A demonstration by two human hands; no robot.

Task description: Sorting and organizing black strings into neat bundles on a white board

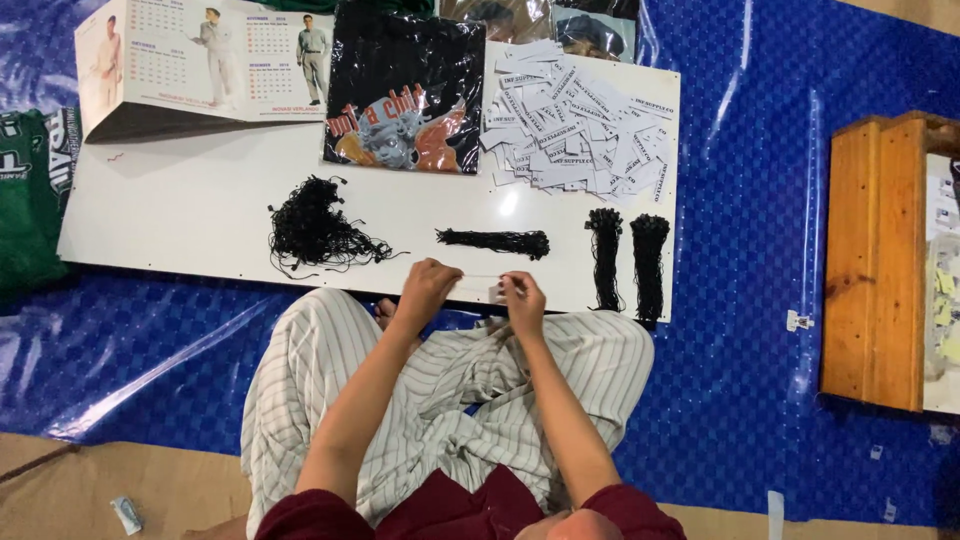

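Hands (427,287) (523,298) pinch a small white paper tag (495,291) between them.

On the white board (200,215) lie four lots of black strings: one loose tangle (312,232) and three tidy bundles (497,241). There is one heap of white paper tags (585,125), one black printed T-shirt (408,90), one calendar (205,62) and one wooden box (880,265).

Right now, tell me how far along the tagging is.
Done: nothing finished shows. In hand: the left hand and right hand hold one tag on a thin string. Left: the tag pile, string tangle and three string bundles.
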